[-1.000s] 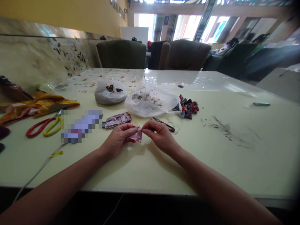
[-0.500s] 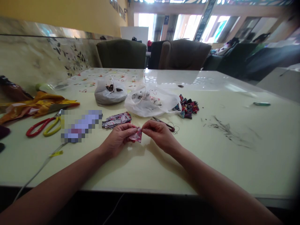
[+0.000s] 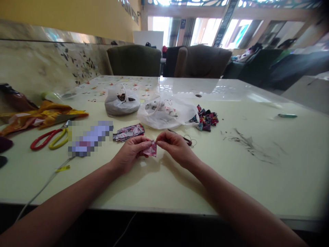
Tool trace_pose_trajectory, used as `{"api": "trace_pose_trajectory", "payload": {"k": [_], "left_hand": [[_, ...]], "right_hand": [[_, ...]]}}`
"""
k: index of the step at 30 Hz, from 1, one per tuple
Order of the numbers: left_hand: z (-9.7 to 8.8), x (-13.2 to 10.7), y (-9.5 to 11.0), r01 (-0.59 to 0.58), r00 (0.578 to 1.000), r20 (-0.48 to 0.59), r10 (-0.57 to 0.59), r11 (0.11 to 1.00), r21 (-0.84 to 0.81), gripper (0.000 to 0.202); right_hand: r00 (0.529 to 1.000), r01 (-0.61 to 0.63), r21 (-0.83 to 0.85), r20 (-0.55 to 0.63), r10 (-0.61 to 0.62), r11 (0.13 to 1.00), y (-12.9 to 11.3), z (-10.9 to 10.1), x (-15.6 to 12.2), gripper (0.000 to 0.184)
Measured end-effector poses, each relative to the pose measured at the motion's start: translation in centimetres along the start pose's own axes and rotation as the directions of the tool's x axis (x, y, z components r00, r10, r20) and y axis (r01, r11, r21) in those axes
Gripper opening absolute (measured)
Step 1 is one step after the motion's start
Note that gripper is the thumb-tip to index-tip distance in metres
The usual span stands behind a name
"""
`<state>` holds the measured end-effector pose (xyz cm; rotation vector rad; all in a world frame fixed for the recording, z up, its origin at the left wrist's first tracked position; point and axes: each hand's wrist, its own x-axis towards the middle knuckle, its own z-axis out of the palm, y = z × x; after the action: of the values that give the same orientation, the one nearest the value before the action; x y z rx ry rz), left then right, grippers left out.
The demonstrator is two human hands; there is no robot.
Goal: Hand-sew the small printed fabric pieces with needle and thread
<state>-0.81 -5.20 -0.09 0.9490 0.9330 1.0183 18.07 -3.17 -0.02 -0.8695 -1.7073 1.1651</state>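
My left hand (image 3: 130, 153) and my right hand (image 3: 175, 147) meet over the pale table (image 3: 180, 185), both pinching a small folded piece of patterned pink fabric (image 3: 151, 149) between thumb and fingers. The piece hangs just above the tabletop. A flat stack of similar patterned fabric strips (image 3: 128, 132) lies just beyond my left hand. Small dark thread snips (image 3: 183, 137) with a loop of thread lie behind my right hand.
Two white plastic bags (image 3: 167, 113) (image 3: 122, 102) sit mid-table, with a pile of folded fabric pieces (image 3: 205, 119) to their right. Red and yellow scissors (image 3: 48, 139), yellow cloth (image 3: 42, 115) and a white cable (image 3: 43, 187) lie left. Thread scraps (image 3: 246, 144) lie right. Armchairs stand behind.
Both hands keep their pinch on the fabric piece and barely move; the view has tipped slightly.
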Motion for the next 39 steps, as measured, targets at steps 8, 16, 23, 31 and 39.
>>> {"api": "trace_pose_trajectory", "payload": {"k": [8,16,23,31,39], "left_hand": [[0.3,-0.1,-0.1,-0.008,1.0,0.015,0.008,1.0,0.005,0.021],[0.5,-0.2,-0.5,-0.172,0.985,0.065,0.162,0.966,0.192,0.025],[1.0,-0.7,-0.7,-0.185,0.979,-0.018,0.204,0.92,0.344,0.015],[0.6,-0.1,-0.9,-0.246,0.953,-0.036,0.299,0.841,0.481,0.01],[-0.4,0.7,-0.4,-0.036,0.988,-0.144,0.049,0.995,0.092,0.021]], "right_hand": [[0.997,0.08,-0.137,-0.008,-0.082,0.987,0.1,0.3,-0.1,0.008],[0.956,0.264,-0.5,0.023,-0.292,0.825,-0.3,1.9,-1.0,0.007],[0.884,0.393,-0.764,0.16,-0.44,0.512,0.3,2.0,-1.3,0.017],[0.793,0.532,-0.614,0.121,-0.597,0.583,-2.7,2.8,-1.5,0.018],[0.951,0.194,0.332,-0.295,-0.094,0.923,-3.3,-3.9,-0.2,0.011]]}}
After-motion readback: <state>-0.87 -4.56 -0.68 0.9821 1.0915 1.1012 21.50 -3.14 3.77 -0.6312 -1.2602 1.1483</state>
